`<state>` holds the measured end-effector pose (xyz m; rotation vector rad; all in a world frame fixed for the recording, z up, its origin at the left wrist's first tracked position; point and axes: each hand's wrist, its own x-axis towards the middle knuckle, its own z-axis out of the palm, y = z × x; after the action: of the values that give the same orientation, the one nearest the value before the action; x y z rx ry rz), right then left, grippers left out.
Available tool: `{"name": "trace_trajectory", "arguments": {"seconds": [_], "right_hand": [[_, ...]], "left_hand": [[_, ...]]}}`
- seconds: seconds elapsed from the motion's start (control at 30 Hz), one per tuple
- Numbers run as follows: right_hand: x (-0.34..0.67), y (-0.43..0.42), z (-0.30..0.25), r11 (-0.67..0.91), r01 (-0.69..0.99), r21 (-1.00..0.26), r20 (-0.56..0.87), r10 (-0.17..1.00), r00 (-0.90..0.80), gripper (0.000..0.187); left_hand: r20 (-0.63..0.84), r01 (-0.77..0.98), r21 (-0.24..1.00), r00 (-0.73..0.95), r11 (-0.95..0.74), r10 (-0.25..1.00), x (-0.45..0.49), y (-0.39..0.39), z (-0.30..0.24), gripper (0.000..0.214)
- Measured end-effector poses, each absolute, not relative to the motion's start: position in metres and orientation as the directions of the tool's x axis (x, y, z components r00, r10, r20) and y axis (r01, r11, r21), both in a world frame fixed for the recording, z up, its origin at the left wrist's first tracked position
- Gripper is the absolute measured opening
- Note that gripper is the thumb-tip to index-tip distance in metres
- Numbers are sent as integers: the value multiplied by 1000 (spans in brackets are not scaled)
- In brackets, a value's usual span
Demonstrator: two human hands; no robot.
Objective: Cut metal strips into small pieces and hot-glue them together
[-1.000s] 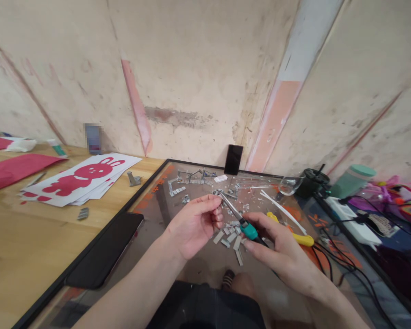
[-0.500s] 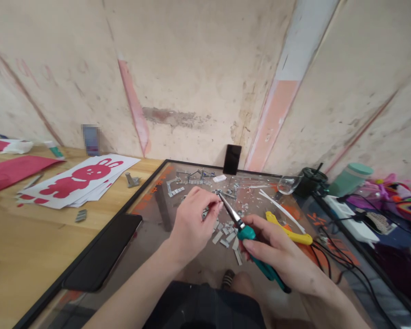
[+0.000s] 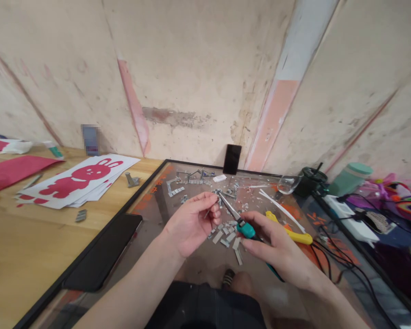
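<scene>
My right hand (image 3: pixel 274 249) is closed around the teal handle of a pair of long-nose pliers (image 3: pixel 245 230). The metal jaws point up and left, and their tip meets the fingertips of my left hand (image 3: pixel 195 224). Thumb and forefinger of that left hand are pinched at the tip, on a small part that is mostly hidden. Below the jaws, several small grey metal pieces (image 3: pixel 230 236) lie scattered on the glass tabletop (image 3: pixel 147 256). Behind the hands, more thin grey metal parts (image 3: pixel 195 176) are joined into little frames.
A yellow-handled tool (image 3: pixel 299 236) lies right of my hand, near dark cables (image 3: pixel 332 269) and a white power strip (image 3: pixel 352 221). A black phone (image 3: pixel 102 253) rests at left; another dark phone (image 3: pixel 232 159) leans on the wall. Rabbit cut-out sheets (image 3: pixel 85 178) lie on the wooden table.
My left hand has rolled so its palm and curled fingers show more. The pliers have turned in my right hand, and their handles show less. Both hands stay in about the same place.
</scene>
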<state>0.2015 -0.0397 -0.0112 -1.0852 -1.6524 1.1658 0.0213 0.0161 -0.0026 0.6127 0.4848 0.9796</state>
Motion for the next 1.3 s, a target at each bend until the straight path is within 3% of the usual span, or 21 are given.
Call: {"name": "trace_trajectory", "arguments": {"seconds": [0.13, 0.27, 0.63, 0.7, 0.8, 0.9, 1.0, 1.07, 1.13, 1.2, 1.3], "right_hand": [[201, -40, -11, 256, 257, -932, 177, 939, -294, 26], [200, -42, -9, 264, 272, -925, 188, 943, -276, 22], [198, -47, -5, 91, 76, -993, 64, 952, -300, 29], [197, -47, -3, 64, 63, -996, 43, 953, -300, 30], [197, -48, -3, 28, 61, -998, 8, 954, -301, 29], [198, -46, -5, -11, 53, -999, -27, 950, -312, 26], [199, -44, -7, -98, 17, -995, -98, 938, -331, 27], [200, -43, -6, -129, -5, -992, -119, 931, -344, 29], [200, -43, -5, -85, -4, -996, -79, 938, -337, 30], [200, -43, -2, 1, 25, -1000, -7, 948, -319, 29], [200, -44, 1, 86, 77, -993, 59, 952, -300, 27]], "left_hand": [[-99, -627, 655, 483, 423, 870, 22, 15, -4, 13], [-40, -606, 748, 363, 269, 931, 24, 12, -2, 11], [154, -572, 818, 130, -52, 980, 30, 5, -1, 15], [242, -454, 872, 69, -185, 968, 28, 5, -6, 12], [429, -123, 897, 22, -424, 903, 23, 8, -11, 8], [677, 211, 700, 111, -683, 728, 18, 12, -12, 11], [773, 338, 481, 272, -809, 573, 14, 16, -11, 17], [745, 328, 524, 271, -786, 610, 14, 18, -11, 16], [637, 206, 719, 187, -664, 748, 16, 17, -11, 9], [456, -36, 890, 132, -455, 880, 20, 16, -11, 5], [228, -385, 912, 184, -144, 956, 25, 12, -7, 13]]}}
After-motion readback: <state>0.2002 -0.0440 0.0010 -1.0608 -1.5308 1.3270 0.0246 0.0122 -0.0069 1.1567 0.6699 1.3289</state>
